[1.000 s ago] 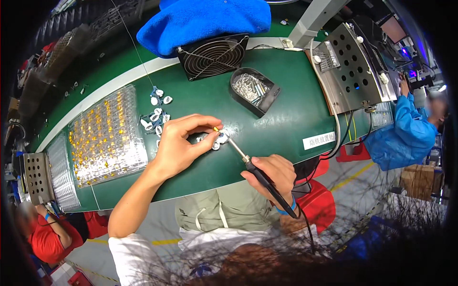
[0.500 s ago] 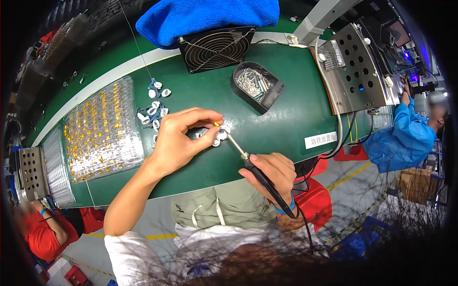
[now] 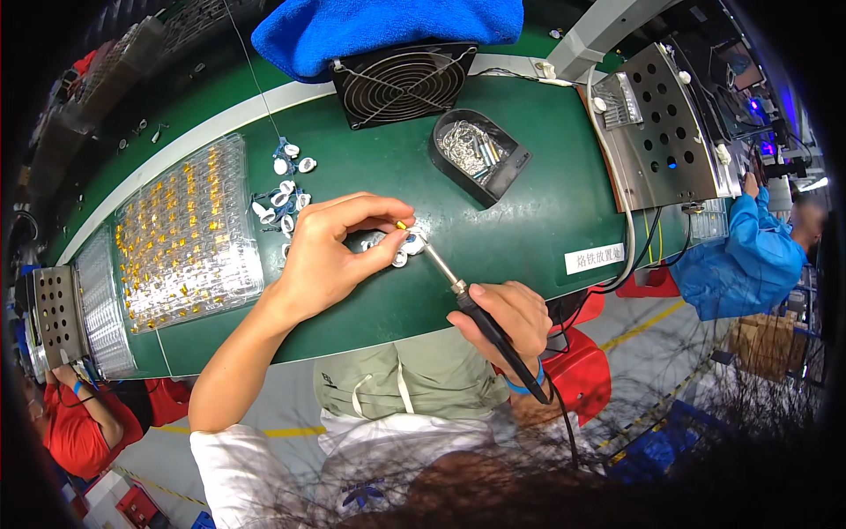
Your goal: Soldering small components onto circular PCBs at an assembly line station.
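Tray [image 3: 240,271]: lying on the left, holding rows of yellow bits.
Loose white parts [image 3: 279,199]: sitting bunched between tray and left hand.
Left hand [image 3: 339,251]: pinching, thumb and index nearly closed on the yellow piece.
Yellow piece [image 3: 402,226]: poking out between left fingertips, just left of the iron's tip; touching or not, can't tell.
White pieces [image 3: 400,259]: lying just beside the left thumb.
Soldering iron [image 3: 483,318]: slanting up-left toward left fingertips.
Right hand [image 3: 511,322]: gripping the iron's black handle.
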A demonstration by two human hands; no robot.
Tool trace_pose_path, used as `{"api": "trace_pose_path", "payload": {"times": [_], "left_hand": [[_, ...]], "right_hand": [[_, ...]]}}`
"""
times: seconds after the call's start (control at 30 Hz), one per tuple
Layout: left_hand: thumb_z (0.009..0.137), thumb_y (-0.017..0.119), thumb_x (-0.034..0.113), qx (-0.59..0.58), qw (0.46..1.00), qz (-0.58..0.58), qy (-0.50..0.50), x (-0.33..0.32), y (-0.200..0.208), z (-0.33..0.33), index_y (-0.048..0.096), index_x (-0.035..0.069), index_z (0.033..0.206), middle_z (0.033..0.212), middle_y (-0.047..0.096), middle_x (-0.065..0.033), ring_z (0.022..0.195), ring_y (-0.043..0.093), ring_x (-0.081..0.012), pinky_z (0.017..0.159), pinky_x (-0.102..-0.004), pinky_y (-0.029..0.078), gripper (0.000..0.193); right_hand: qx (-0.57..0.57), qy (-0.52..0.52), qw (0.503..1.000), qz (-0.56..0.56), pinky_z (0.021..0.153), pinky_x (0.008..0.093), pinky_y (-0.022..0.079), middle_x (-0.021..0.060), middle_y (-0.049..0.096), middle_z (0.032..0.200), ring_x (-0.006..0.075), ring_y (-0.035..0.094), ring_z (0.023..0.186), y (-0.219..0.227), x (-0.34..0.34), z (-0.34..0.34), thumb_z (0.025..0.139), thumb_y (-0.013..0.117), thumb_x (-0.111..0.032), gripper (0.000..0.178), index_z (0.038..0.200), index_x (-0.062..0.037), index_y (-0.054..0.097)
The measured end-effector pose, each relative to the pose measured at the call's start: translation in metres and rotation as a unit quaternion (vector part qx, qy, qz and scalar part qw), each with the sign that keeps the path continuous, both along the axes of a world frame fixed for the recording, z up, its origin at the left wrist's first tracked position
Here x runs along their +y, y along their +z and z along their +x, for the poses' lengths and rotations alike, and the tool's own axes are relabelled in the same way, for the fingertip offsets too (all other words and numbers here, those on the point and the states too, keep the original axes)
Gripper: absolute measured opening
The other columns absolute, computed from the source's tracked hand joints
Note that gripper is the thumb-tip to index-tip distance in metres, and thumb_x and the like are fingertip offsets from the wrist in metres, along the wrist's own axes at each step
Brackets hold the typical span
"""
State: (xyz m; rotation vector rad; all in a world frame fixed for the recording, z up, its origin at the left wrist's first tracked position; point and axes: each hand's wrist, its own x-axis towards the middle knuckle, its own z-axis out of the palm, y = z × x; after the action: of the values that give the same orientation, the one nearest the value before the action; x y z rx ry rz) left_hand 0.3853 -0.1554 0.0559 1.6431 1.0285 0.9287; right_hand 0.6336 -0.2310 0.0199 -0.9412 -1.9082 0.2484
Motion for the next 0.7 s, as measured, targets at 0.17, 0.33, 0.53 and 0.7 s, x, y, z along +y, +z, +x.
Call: {"api": "trace_pose_path", "payload": {"times": [0.17,0.33,0.53,0.7], "left_hand": [[0.09,0.071,-0.009,-0.002,1.0,0.008,-0.004,0.0002,-0.0021,0.0001,0.07,-0.006,0.114,0.109,0.072,-0.0141,0.103,0.073,-0.0217,0.094,-0.0315,0.06,0.024],[0.09,0.073,-0.003,-0.02,0.999,0.028,0.014,0.0004,-0.0045,0.0028,0.074,-0.004,0.109,0.105,0.075,-0.0134,0.094,0.075,-0.0186,0.086,-0.0292,0.061,0.019],[0.09,0.073,-0.003,-0.014,0.999,0.031,0.019,0.0003,-0.0045,0.0027,0.074,-0.004,0.11,0.104,0.075,-0.0132,0.093,0.075,-0.0185,0.085,-0.0292,0.061,0.019],[0.09,0.073,-0.003,-0.013,0.999,0.025,0.019,0.001,-0.0046,0.0026,0.074,-0.004,0.11,0.103,0.076,-0.0131,0.093,0.075,-0.0183,0.086,-0.0292,0.061,0.02]], "right_hand": [[0.013,-0.036,0.999,-0.008,0.063,0.0372,0.057,0.0116,0.074,0.086,0.0289,0.069,0.07,-0.0006,-0.0022,0.0024,0.075,0.094,-0.026,0.044,0.106,-0.0023,0.073],[0.01,-0.025,1.0,-0.009,0.061,0.0366,0.055,0.0122,0.073,0.085,0.0281,0.068,0.068,0.0009,-0.0004,0.0014,0.073,0.094,-0.023,0.044,0.105,-0.0016,0.073],[0.015,0.006,1.0,-0.003,0.056,0.0349,0.051,0.0133,0.072,0.082,0.0268,0.067,0.062,0.0011,0.0049,-0.0022,0.071,0.094,-0.018,0.045,0.105,0.0002,0.072],[0.012,0.004,1.0,0.0,0.056,0.035,0.051,0.0133,0.072,0.082,0.0266,0.067,0.062,0.0009,0.0044,-0.0021,0.07,0.094,-0.016,0.046,0.106,0.0009,0.072]]}}
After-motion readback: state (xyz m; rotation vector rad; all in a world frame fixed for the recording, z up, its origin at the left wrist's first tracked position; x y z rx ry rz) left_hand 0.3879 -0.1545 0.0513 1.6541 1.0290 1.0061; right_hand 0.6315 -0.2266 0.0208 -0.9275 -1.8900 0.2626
